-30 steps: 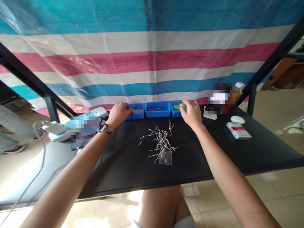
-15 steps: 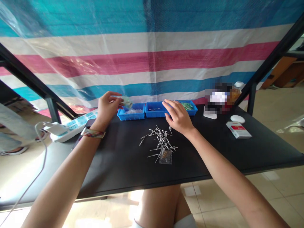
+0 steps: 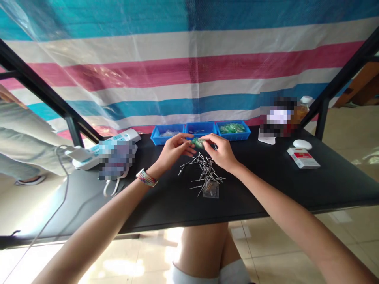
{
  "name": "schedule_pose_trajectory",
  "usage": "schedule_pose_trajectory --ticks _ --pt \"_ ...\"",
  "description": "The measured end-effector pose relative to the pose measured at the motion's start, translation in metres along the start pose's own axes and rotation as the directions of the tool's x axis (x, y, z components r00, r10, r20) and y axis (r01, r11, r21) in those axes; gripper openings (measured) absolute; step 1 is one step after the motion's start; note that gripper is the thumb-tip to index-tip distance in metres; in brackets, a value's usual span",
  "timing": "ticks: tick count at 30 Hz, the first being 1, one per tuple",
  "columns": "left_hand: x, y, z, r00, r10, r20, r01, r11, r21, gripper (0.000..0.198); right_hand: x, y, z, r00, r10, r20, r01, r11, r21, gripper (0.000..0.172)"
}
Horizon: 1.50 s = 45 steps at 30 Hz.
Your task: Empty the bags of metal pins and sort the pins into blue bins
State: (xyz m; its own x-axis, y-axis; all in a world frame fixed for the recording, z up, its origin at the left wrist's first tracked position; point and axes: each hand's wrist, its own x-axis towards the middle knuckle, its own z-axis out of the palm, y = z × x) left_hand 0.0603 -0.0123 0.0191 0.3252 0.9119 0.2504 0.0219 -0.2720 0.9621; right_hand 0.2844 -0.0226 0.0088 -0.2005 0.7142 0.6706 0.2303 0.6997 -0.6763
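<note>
Both hands, the left (image 3: 175, 152) a little looser than the right (image 3: 221, 153), have fingers curled around a small green bag (image 3: 197, 142) between them; whether it is filled, I cannot tell. Loose metal pins (image 3: 206, 173) lie unsorted on the desk (image 3: 160, 209) below the hands, beside a clear bag (image 3: 211, 190). Beyond the right hand, the right blue bin (image 3: 235, 137) already holds green bags (image 3: 231, 128).

shiny plastic packet (image 3: 198, 143), metal rivets (image 3: 206, 169)
</note>
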Motion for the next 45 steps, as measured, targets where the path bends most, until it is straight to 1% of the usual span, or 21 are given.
schedule_pose_trajectory --ticks 2,4,6,8,10,12,15,16,18,20,22,25,28,30,32,34,36,39,41,43,45 --pt "-0.006 0.002 -0.003 0.966 0.257 -0.033 -0.228 0.903 0.365 0.051 -0.001 0.008 0.005 0.967 0.254 0.007 -0.247 0.934 0.256 0.033" --pt "-0.011 0.006 -0.008 0.872 0.487 0.052 -0.397 0.64 0.658 0.053 -0.001 0.013 0.009 0.897 0.433 0.088 -0.424 0.789 0.444 0.04" --pt "-0.013 0.01 -0.012 0.793 0.574 0.201 -0.494 0.414 0.765 0.044 -0.002 0.013 0.01 0.848 0.5 0.176 -0.508 0.67 0.542 0.042" --pt "-0.014 0.013 -0.014 0.756 0.584 0.296 -0.558 0.337 0.758 0.03 -0.003 0.01 0.01 0.825 0.507 0.249 -0.548 0.61 0.573 0.042" --pt "-0.014 0.013 -0.013 0.772 0.575 0.272 -0.559 0.409 0.721 0.017 -0.005 0.006 0.009 0.818 0.495 0.294 -0.571 0.632 0.524 0.042" --pt "-0.014 0.01 -0.009 0.841 0.522 0.143 -0.473 0.58 0.663 0.015 -0.007 0.003 0.007 0.857 0.459 0.234 -0.515 0.77 0.377 0.041" --pt "-0.013 0.003 -0.002 0.955 0.291 -0.056 -0.241 0.872 0.426 0.029 -0.01 -0.003 0.003 0.982 0.187 0.032 -0.185 0.981 -0.053 0.045" --pt "-0.012 0.002 0.0 0.978 0.198 -0.069 -0.167 0.934 0.317 0.032 -0.011 -0.005 0.001 0.999 0.05 0.017 -0.046 0.979 -0.201 0.048" --pt "-0.011 0.001 0.003 0.998 0.054 -0.041 -0.049 0.991 0.121 0.036 -0.011 -0.009 -0.003 0.981 -0.171 0.087 0.191 0.9 -0.391 0.053" --pt "-0.01 0.001 0.004 0.999 -0.027 0.019 0.027 1.0 0.01 0.037 -0.011 -0.013 -0.005 0.941 -0.288 0.177 0.338 0.828 -0.448 0.05" --pt "-0.012 0.003 0.004 0.995 -0.051 0.085 0.052 0.999 -0.007 0.036 -0.01 -0.013 -0.004 0.919 -0.33 0.216 0.392 0.818 -0.421 0.04" --pt "-0.016 0.004 0.003 0.99 0.046 0.13 -0.055 0.996 0.07 0.041 -0.01 -0.009 0.002 0.962 -0.234 0.14 0.264 0.927 -0.267 0.022" --pt "-0.019 0.005 -0.001 0.952 0.304 0.035 -0.302 0.914 0.272 0.029 -0.011 -0.001 0.01 0.995 0.091 0.035 -0.093 0.994 0.065 0.018" --pt "-0.019 0.006 -0.004 0.861 0.506 0.053 -0.463 0.734 0.497 0.028 -0.01 0.003 0.014 0.949 0.301 0.094 -0.315 0.891 0.327 0.035" --pt "-0.018 0.008 -0.008 0.765 0.608 0.212 -0.577 0.502 0.645 0.036 -0.009 0.005 0.016 0.888 0.419 0.189 -0.455 0.743 0.491 0.058" --pt "-0.018 0.011 -0.01 0.709 0.595 0.38 -0.653 0.348 0.673 0.048 -0.008 0.004 0.016 0.845 0.479 0.239 -0.522 0.641 0.563 0.069" --pt "-0.018 0.012 -0.012 0.684 0.561 0.467 -0.691 0.293 0.661 0.056 -0.007 0.003 0.014 0.822 0.508 0.255 -0.547 0.583 0.601 0.071" --pt "-0.018 0.011 -0.011 0.704 0.552 0.446 -0.68 0.343 0.648 0.046 -0.007 -0.001 0.011 0.819 0.497 0.285 -0.562 0.598 0.571 0.061" --pt "-0.019 0.009 -0.009 0.759 0.543 0.358 -0.624 0.453 0.636 0.029 -0.008 -0.004 0.009 0.858 0.446 0.254 -0.513 0.727 0.457 0.046" --pt "-0.02 0.008 -0.006 0.844 0.487 0.226 -0.513 0.606 0.609 0.019 -0.011 -0.007 0.006 0.941 0.311 0.134 -0.335 0.911 0.239 0.037" --pt "-0.02 0.007 -0.002 0.922 0.378 0.087 -0.364 0.766 0.53 0.023 -0.013 -0.011 0.003 0.996 0.083 0.028 -0.082 0.996 -0.047 0.038"
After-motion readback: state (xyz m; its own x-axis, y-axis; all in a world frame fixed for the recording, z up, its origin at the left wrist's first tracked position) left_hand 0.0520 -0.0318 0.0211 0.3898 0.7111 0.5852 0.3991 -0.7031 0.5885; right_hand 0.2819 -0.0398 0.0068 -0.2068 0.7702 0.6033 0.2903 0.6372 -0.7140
